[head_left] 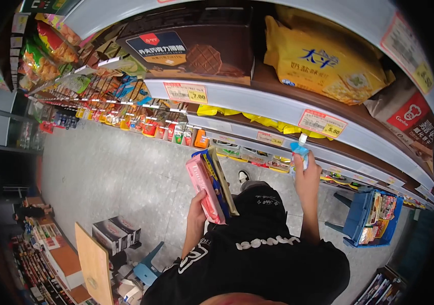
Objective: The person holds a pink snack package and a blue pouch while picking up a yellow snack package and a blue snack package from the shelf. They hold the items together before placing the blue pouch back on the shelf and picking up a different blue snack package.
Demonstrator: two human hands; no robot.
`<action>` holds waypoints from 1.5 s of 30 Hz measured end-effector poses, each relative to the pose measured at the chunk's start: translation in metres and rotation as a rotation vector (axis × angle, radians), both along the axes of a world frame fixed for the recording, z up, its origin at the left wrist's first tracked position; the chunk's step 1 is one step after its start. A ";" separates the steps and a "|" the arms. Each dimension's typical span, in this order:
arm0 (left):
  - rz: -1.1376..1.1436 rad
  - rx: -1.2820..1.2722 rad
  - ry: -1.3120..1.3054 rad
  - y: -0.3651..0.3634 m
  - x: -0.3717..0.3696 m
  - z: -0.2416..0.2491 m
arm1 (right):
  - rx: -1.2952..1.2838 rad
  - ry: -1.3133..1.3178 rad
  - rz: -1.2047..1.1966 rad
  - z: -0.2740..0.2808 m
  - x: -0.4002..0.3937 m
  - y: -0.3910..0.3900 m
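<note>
My left hand [196, 207] is closed around a pink box [203, 185], held upright in front of my chest. Against that box lies a dark blue and yellow package [218, 178], pressed to its right side. Further right, my right hand [306, 174] grips a small light-blue bottle [298, 148] with a white top, close to the shelf edge. Fingers hide the bottle's lower part. Just above it is a price tag [322, 123] reading 5.50. A brown chocolate wafer box [191, 46] and a yellow cracker bag [323, 61] sit on the shelf overhead.
Lower shelves with snack packets run leftward along the aisle. A blue crate [354, 218] with packaged goods stands at the right. At lower left are a wooden board [92, 264], a black-and-white carton [116, 235] and a blue stool [148, 269]. Grey tile floor [95, 168] lies below.
</note>
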State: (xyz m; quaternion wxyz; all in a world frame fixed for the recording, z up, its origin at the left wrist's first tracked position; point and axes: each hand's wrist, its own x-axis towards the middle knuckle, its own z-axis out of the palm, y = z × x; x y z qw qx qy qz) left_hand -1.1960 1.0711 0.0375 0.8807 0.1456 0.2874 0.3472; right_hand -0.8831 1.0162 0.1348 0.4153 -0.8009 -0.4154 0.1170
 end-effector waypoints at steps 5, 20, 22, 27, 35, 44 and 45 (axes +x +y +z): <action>-0.117 -0.095 -0.038 0.026 0.001 -0.002 | 0.023 -0.035 -0.048 -0.007 -0.016 0.013; -0.431 -0.021 0.055 0.155 -0.107 0.000 | 0.150 0.050 -0.294 -0.011 -0.116 0.082; -0.400 0.015 0.017 0.167 -0.119 -0.005 | 0.163 0.029 -0.285 -0.008 -0.130 0.095; -0.396 0.029 -0.050 0.192 -0.149 -0.020 | 0.134 -0.050 -0.277 -0.018 -0.157 0.121; -0.423 -0.041 0.033 0.214 -0.186 -0.062 | 0.196 0.012 -0.288 -0.013 -0.191 0.146; -0.488 -0.036 0.080 0.241 -0.206 -0.058 | 0.178 0.054 -0.261 -0.012 -0.228 0.176; -0.475 -0.033 0.094 0.243 -0.209 -0.059 | 0.177 0.063 -0.251 -0.016 -0.230 0.180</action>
